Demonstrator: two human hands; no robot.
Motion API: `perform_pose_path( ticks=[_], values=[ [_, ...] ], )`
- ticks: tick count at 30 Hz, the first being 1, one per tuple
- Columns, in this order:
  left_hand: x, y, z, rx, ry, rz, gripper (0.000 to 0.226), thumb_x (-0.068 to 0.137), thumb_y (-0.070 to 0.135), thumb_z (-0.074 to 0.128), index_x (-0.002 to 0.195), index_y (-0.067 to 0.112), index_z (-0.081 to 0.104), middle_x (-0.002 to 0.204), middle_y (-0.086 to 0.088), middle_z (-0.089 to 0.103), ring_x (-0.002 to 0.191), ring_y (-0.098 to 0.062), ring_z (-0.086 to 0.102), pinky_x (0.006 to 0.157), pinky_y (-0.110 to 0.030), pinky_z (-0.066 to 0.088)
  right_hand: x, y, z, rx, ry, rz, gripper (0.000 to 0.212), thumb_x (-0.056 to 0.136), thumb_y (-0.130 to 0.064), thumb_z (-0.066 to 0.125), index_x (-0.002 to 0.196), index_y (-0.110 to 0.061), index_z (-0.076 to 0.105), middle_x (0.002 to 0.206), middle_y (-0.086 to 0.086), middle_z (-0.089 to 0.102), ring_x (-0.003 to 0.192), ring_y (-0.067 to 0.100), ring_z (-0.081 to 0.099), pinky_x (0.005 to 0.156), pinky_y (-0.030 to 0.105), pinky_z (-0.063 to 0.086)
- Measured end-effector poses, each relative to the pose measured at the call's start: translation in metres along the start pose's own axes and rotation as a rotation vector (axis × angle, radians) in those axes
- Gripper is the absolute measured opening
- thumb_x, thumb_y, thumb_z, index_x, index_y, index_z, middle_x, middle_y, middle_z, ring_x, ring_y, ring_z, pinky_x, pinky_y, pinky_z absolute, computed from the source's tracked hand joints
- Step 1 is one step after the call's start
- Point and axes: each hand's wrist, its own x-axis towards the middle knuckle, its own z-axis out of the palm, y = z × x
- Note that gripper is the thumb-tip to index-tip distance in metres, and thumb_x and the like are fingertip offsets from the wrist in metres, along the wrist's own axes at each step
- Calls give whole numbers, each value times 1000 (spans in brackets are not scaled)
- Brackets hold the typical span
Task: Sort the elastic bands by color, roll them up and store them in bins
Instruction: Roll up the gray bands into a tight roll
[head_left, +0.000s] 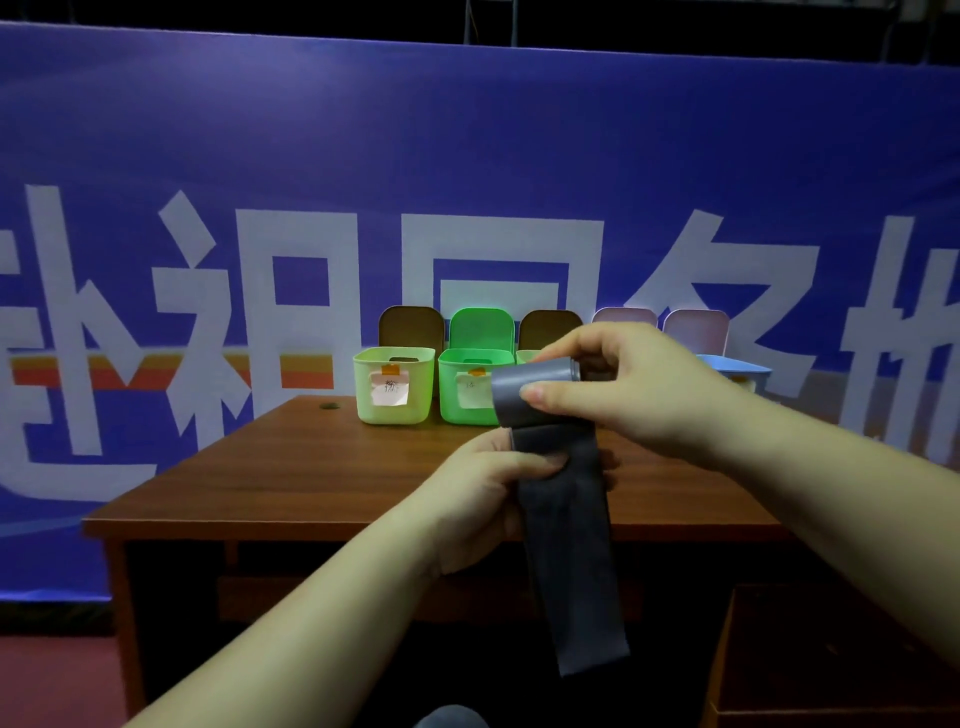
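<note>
Blue banner (467, 156) behind brown table (311, 467); floor reddish, prob.

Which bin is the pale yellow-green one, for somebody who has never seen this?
Find the brown wooden table before the blue banner. Bins line its far edge; the pale yellow-green bin stands leftmost. It is paler than the bright green bin beside it, with a pinkish note on its front.

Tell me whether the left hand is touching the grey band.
Touching. The head view shows the left hand pinching the hanging strip of the grey band just below the roll.
</note>
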Motion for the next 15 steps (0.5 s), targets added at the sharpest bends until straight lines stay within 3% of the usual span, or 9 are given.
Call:
perform_pose_path(
  ticks=[3,5,7,12,15],
  values=[
    [-2,-1,1,-48,-39,-14,27,75,4,52,100,4,63,79,-10,70,74,-23,69,69,-28,57,7,2,-6,222,-63,124,21,78,-23,71,93,-8,69,87,9,67,81,16,63,66,23,52],
    [-5,1,1,-73,-66,-36,26,77,3,52,102,2,60,75,-9,68,68,-21,67,66,-28,56,9,6,-11,409,-104,229,31,70,-23,71,90,0,69,92,19,66,88,25,63,81,33,54],
    [-7,1,-3,-95,-71,-59,23,80,-1,57,102,2,60,75,-9,66,65,-20,66,61,-27,55,7,8,-13,480,-153,242,43,60,-26,69,92,3,68,92,17,66,91,25,62,88,37,52],
    [-14,-1,-12,-90,-68,-71,27,77,2,58,103,0,61,79,-11,67,68,-21,66,61,-28,55,-5,15,-4,306,-165,37,28,71,-18,71,98,-19,63,98,4,70,85,6,67,78,17,55],
    [-16,-1,-15,-82,-42,-64,21,74,-5,58,92,2,67,81,-15,68,69,-23,68,62,-29,56,-12,25,5,154,-123,-112,31,78,-16,71,102,-30,57,108,-3,65,100,7,64,91,25,52]
  ],
)
